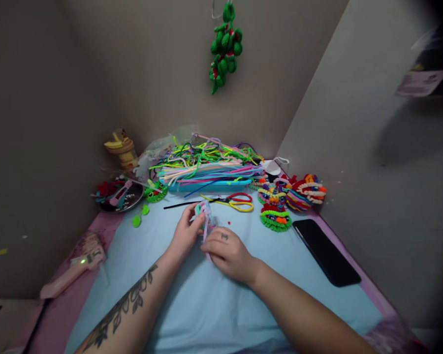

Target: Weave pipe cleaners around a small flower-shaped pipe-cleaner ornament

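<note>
My left hand (188, 225) is closed on a small teal and lilac pipe-cleaner piece (203, 208), held above the blue cloth, its details too small to make out. A lilac pipe cleaner (206, 230) runs down from that piece toward me. The fingers of my right hand (232, 253) are pinched on its lower part, and a short end shows below them. Just beyond my hands lie scissors (239, 201) with one red and one yellow handle, and a black pipe cleaner (180, 203).
A blue tray (210, 186) heaped with coloured pipe cleaners stands at the back. Finished pipe-cleaner faces (276, 220) and a black phone (327, 251) lie right. Left are a pink glue gun (76, 270), a metal bowl (135, 195) and a green face (155, 192).
</note>
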The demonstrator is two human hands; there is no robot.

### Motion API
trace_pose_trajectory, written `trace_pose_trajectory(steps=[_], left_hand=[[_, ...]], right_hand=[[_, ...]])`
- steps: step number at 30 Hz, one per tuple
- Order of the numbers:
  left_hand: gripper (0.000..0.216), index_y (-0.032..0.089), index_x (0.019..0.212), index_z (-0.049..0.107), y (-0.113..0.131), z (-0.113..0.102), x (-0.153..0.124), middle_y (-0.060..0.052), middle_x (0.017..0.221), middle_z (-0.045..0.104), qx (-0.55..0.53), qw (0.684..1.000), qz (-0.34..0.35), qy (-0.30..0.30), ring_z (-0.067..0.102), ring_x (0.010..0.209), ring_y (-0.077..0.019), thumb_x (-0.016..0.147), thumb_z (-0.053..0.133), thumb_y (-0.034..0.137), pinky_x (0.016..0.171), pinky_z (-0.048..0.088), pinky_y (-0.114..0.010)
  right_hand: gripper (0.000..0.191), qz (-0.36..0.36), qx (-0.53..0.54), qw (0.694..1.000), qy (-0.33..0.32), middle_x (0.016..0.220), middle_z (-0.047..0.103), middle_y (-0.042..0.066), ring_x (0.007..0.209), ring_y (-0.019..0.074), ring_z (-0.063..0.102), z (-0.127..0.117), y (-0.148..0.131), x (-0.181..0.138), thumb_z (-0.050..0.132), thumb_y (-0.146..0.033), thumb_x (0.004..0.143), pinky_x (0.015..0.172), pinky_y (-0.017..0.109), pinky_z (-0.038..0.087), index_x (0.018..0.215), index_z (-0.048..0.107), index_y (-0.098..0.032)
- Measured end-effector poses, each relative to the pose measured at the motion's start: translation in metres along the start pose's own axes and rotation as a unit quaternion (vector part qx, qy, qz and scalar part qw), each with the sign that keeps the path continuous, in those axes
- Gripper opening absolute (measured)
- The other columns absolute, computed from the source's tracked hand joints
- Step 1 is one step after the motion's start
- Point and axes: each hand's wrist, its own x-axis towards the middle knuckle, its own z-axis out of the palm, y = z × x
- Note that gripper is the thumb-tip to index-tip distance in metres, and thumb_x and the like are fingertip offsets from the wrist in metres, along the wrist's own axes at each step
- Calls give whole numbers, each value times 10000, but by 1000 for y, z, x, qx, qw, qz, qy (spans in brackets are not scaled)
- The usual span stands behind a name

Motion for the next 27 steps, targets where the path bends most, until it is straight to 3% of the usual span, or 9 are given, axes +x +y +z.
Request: trace_pose_trajectory(steps=[5,8,12,18,27], left_hand=[[516,192,1181,478,-2,-3,3,-83,1112,563,-1,1000,4,4,596,850,-176,753,597,454,563,514,-229],[516,178,1166,504,-6,-5,6,-85,1092,595,21,999,38,-14,609,810,-168,742,621,449,624,513,-253],[524,175,1195,490,-9,-3,3,-97,1133,589,67,994,63,-57,615,819,-172,761,615,439,671,513,-271],[541,178,1230,486,-4,1,-5,-103,1159,591,148,983,76,-78,615,835,-181,764,607,426,656,524,-276],[574,179,1252,471,0,2,-9,-125,1251,549,126,985,81,-90,620,929,-206,744,632,394,683,540,-276]], right_hand=[[277,10,35,999,-7,841,690,38,815,167,618,-8,3,0,448,-95,830,779,338,494,995,612,-247],[319,76,38,993,81,894,683,41,834,169,617,-10,5,-1,453,-93,843,769,338,496,1088,578,-255],[260,144,-14,972,183,888,653,45,850,182,595,-10,9,-4,500,-119,852,784,357,483,1044,609,-256],[299,130,-96,971,177,973,617,65,918,208,559,-9,14,-5,538,-159,847,817,401,473,1095,637,-293],[282,156,-90,974,134,1145,554,80,1065,241,498,-11,11,-4,513,-175,845,872,444,438,1072,644,-277]])
